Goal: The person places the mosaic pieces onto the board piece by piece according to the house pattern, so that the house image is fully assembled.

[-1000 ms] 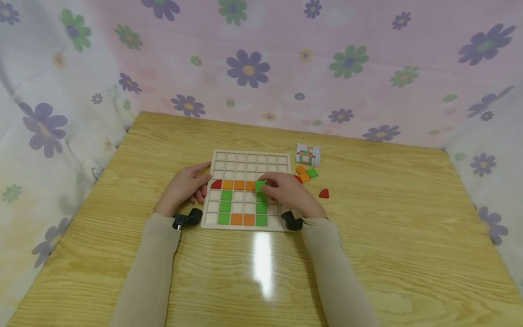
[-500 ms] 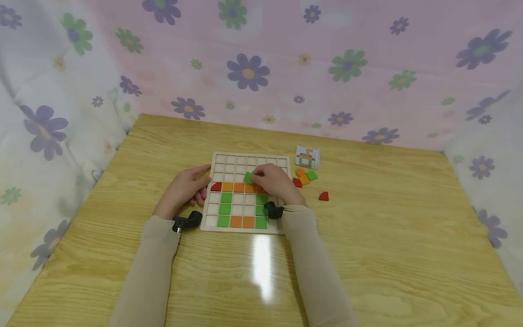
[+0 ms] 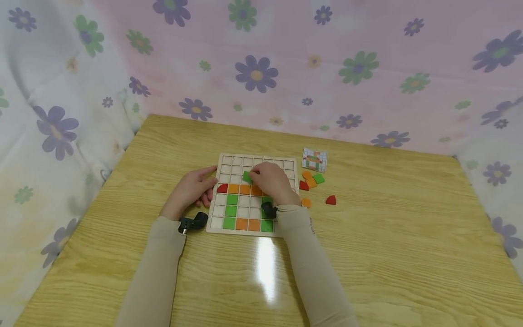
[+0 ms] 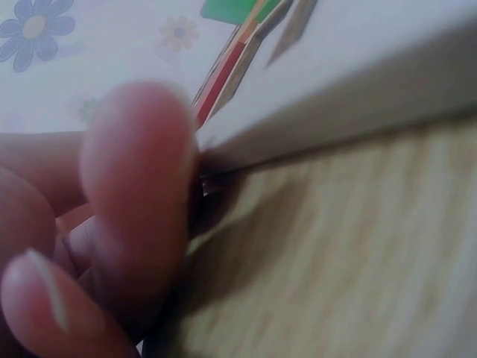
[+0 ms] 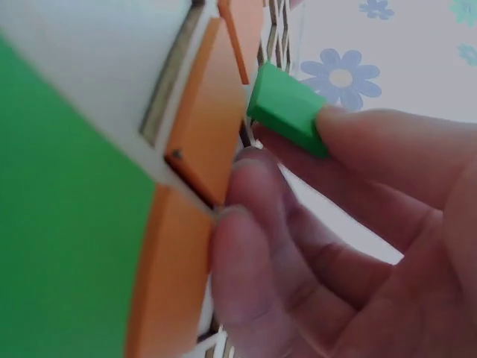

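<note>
A wooden grid board [image 3: 213, 223] lies on the table with coloured tiles set in some of its cells. My right hand [image 3: 273, 181] pinches a green square tile [image 3: 247, 176] between thumb and finger, just above a row of orange square tiles [image 3: 245, 189]. In the right wrist view the green tile [image 5: 287, 108] is tilted, while other fingertips rest at the orange tiles [image 5: 205, 112]. My left hand [image 3: 189, 190] rests against the board's left edge, its thumb touching the side. A red quarter-circle tile [image 3: 222, 188] sits in the nearest cell; the right hand hides part of the board.
To the right of the board lie loose tiles: a green square [image 3: 318, 178], an orange square [image 3: 311, 182], orange circles [image 3: 306, 202] and red quarter-circles [image 3: 331, 200]. Behind them is a small printed pattern card [image 3: 314, 160]. Flowered cloth [image 3: 286, 81] surrounds the table.
My right hand has carried the green tile left and away from me, from the row's right part to above its middle. The left hand stays at the board's edge; the head view shifts slightly.
</note>
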Motion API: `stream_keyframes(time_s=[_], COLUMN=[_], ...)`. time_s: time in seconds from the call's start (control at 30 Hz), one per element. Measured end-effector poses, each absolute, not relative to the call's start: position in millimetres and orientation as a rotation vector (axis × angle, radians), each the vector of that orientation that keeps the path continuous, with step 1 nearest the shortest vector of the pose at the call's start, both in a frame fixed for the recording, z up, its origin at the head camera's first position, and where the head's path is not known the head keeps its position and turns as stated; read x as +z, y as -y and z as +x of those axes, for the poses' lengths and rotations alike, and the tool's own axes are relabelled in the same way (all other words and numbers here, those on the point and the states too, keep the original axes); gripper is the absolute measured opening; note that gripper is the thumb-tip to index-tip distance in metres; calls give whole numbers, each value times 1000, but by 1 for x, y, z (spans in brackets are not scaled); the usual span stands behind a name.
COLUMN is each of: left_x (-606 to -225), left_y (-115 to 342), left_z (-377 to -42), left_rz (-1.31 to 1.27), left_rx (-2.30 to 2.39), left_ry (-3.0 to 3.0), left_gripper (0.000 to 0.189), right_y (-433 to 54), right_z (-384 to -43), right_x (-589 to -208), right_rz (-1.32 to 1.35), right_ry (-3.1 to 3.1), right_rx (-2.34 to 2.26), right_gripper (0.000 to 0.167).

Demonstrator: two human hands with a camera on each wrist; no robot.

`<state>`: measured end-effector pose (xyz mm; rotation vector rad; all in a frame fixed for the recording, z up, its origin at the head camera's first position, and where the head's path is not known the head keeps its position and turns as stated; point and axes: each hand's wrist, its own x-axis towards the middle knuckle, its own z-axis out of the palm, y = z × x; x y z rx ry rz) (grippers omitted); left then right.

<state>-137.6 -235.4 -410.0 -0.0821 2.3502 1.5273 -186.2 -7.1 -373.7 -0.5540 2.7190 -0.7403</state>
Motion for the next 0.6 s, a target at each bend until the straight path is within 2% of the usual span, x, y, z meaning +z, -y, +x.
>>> stream_keyframes(time_s=[0.27,0.6], left_x=[-408,-409], left_y=[234,235], left_z=[-139,-139], left_rz=[-114,-107], left_rx=[1529,1524], left_ry=[-2345,-2342], left_gripper=[50,51], right_y=[11,14], right_z=[-187,-189], right_x=[-375,-378], right_rz=[-638,-588], right_ry=[-2735,-2676], right_rx=[-768,-786], right_gripper=[18,21])
